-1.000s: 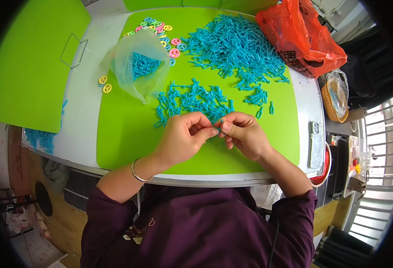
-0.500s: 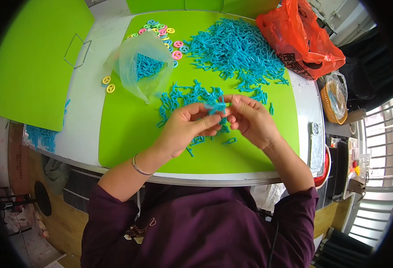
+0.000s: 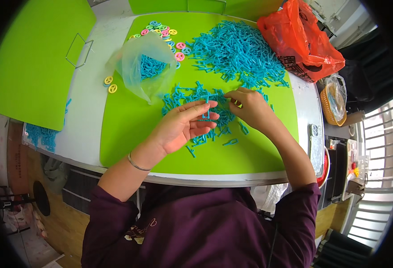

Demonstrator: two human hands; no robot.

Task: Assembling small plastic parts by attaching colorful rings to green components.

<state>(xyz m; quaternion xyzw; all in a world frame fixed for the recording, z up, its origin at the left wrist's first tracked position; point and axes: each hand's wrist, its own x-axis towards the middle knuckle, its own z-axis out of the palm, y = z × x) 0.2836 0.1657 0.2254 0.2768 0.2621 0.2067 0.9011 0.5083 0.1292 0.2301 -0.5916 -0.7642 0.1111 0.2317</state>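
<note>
Between the thumb and fingers of my left hand (image 3: 183, 120) is a small teal plastic forked piece (image 3: 207, 111), held upright. My right hand (image 3: 252, 107) is at the right side of a small heap of similar teal pieces (image 3: 180, 97), palm down. Its fingers are bent together, and whatever they pinch is too small to make out. A loose teal piece (image 3: 243, 128) lies just below that hand, and another loose forked piece (image 3: 230, 142) is closer to me.
A large mound of teal pieces (image 3: 239, 51) covers the far right of the green mat (image 3: 134, 147). At the far left, a clear plastic bag (image 3: 134, 67) holds more, beside colourful plastic rings (image 3: 179, 56). A red bag (image 3: 303, 44) stands at the right; a phone (image 3: 315, 147) lies below it.
My hands were together over a teal piece and have moved apart. The right one has shifted right and down onto the small heap, while the left keeps a piece and has spread its lower fingers.
</note>
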